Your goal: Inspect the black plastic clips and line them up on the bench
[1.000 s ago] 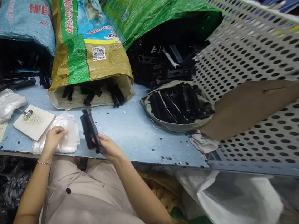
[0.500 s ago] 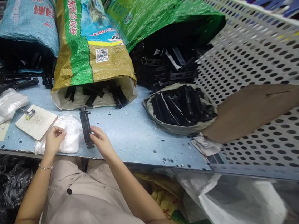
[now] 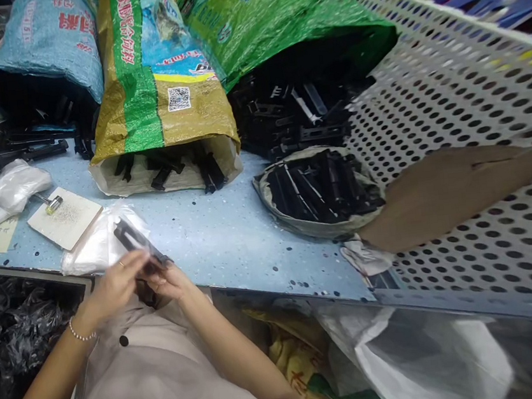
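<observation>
A long black plastic part [image 3: 132,235] is tilted over the near edge of the blue table, its upper end over a stack of clear plastic bags [image 3: 90,248]. My right hand [image 3: 172,280] is closed round its lower end. My left hand [image 3: 124,280] is at the same part, blurred by motion; its fingers meet near the part's middle, and what they hold cannot be made out. Left of the bags lies a pale square block [image 3: 67,219] with a small metal piece [image 3: 54,204] on it.
Blue [image 3: 56,44], gold-green [image 3: 180,123] and green [image 3: 284,18] sacks with black parts stand at the back. A round bag [image 3: 292,219] of black parts sits right of centre, beside brown cardboard [image 3: 439,199] and a white perforated panel [image 3: 475,99].
The black part has gone from upright to tilted left and moved slightly nearer my body. My left hand has left the plastic bags and come to the part.
</observation>
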Motion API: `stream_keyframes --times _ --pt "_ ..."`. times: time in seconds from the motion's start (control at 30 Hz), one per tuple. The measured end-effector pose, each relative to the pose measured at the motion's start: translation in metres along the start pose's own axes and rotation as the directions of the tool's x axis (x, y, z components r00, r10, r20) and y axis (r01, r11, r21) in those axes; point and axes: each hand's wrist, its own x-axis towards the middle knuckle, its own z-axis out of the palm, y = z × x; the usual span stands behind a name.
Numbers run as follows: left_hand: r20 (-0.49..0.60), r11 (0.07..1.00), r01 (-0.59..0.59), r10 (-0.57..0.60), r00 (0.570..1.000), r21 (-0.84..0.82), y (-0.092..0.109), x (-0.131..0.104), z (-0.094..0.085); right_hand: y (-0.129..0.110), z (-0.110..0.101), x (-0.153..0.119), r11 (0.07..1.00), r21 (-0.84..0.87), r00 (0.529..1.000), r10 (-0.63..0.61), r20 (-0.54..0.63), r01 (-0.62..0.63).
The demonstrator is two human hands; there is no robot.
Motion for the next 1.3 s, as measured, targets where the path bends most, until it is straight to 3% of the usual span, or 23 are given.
stream_keyframes --times 0.1,0.17,0.27,0.3,0.37,0.4,0.43,0.5,0.53,0.57,0.6,0.67,0.7,0.77,0.83,0.93,0.97,1.0,1.03,1.1,1.17,1.23,1.3 --pt "0.072 1.000 -0.001 0.001 0.997 0.007 0.029 -0.008 -0.001 -0.001 0.019 -0.011 0.976 -0.178 0.990 -0.133 -0.043 0.123" --pt "0.064 0.997 0.049 -0.052 0.997 0.054 0.042 -0.021 -0.018 -0.005 0.031 -0.023 0.936 -0.316 0.986 -0.121 0.117 0.152" --pt "0.097 0.970 0.184 -0.201 0.975 0.159 0.051 -0.059 -0.063 -0.022 0.037 -0.030 0.856 -0.483 0.942 -0.012 0.336 0.183" --pt "0.123 0.947 0.249 -0.277 0.953 0.203 0.050 -0.074 -0.077 -0.032 0.034 -0.026 0.817 -0.535 0.946 -0.039 0.323 0.216" --pt "0.147 0.878 0.383 -0.436 0.888 0.286 0.039 -0.105 -0.098 -0.058 0.021 -0.007 0.659 -0.680 0.945 -0.263 0.192 0.322" --pt "0.144 0.835 0.448 -0.510 0.848 0.319 0.030 -0.116 -0.103 -0.074 0.012 0.007 0.538 -0.765 0.898 -0.425 0.117 0.354" --pt "0.135 0.792 0.505 -0.573 0.808 0.343 0.019 -0.125 -0.103 -0.091 0.003 0.024 0.402 -0.848 0.815 -0.577 0.060 0.347" --pt "0.113 0.734 0.581 -0.649 0.752 0.352 -0.001 -0.129 -0.094 -0.127 -0.015 0.057 0.186 -0.962 0.645 -0.764 -0.014 0.201" --pt "0.103 0.728 0.597 -0.658 0.746 0.337 -0.010 -0.126 -0.087 -0.144 -0.023 0.073 0.127 -0.987 0.567 -0.822 -0.048 0.100" --pt "0.096 0.739 0.599 -0.651 0.753 0.309 -0.015 -0.119 -0.079 -0.161 -0.029 0.086 0.093 -0.996 0.519 -0.852 -0.076 0.006" --pt "0.091 0.760 0.591 -0.631 0.770 0.271 -0.018 -0.109 -0.071 -0.175 -0.034 0.097 0.079 -0.994 0.507 -0.855 -0.105 -0.073" --pt "0.088 0.807 0.564 -0.584 0.807 0.175 -0.017 -0.086 -0.058 -0.199 -0.040 0.109 0.106 -0.984 0.543 -0.823 -0.168 -0.145" --pt "0.089 0.823 0.555 -0.565 0.820 0.119 -0.015 -0.074 -0.053 -0.208 -0.042 0.110 0.174 -0.977 0.571 -0.793 -0.211 -0.119" --pt "0.084 0.843 0.538 -0.536 0.840 -0.013 -0.010 -0.051 -0.044 -0.214 -0.044 0.103 0.389 -0.921 0.628 -0.721 -0.292 0.019" --pt "0.059 0.841 0.512 -0.510 0.858 -0.175 -0.011 -0.028 -0.033 -0.204 -0.044 0.085 0.563 -0.814 0.677 -0.657 -0.333 0.146" --pt "-0.001 0.726 0.445 -0.523 0.852 -0.524 -0.020 0.010 -0.010 -0.149 -0.042 0.047 0.708 -0.671 0.802 -0.524 -0.287 0.223" --pt "-0.013 0.638 0.390 -0.531 0.847 -0.664 -0.023 0.023 -0.001 -0.123 -0.040 0.033 0.848 -0.460 0.898 -0.389 -0.205 0.263" --pt "-0.015 0.524 0.316 -0.532 0.846 -0.791 -0.024 0.036 0.008 -0.096 -0.038 0.019 0.941 -0.237 0.960 -0.267 -0.087 0.241" --pt "-0.002 0.395 0.241 -0.525 0.851 -0.887 -0.024 0.047 0.016 -0.071 -0.035 0.006 0.983 -0.075 0.985 -0.168 0.036 0.170" --pt "0.045 0.165 0.145 -0.496 0.867 -0.976 -0.018 0.063 0.027 -0.033 -0.027 -0.017 1.000 0.014 0.981 -0.029 0.193 0.027" --pt "0.094 0.075 0.150 -0.496 0.863 -0.986 -0.007 0.069 0.032 -0.022 -0.019 -0.033 0.987 -0.156 0.983 0.004 0.185 0.026" --pt "0.120 0.110 0.207 -0.525 0.843 -0.972 0.006 0.067 0.033 -0.034 -0.012 -0.043 0.874 -0.449 0.981 -0.190 0.038 0.186" --pt "0.151 0.173 0.288 -0.548 0.823 -0.942 0.015 0.063 0.034 -0.058 -0.006 -0.045 0.609 -0.728 0.865 -0.499 -0.043 0.315"
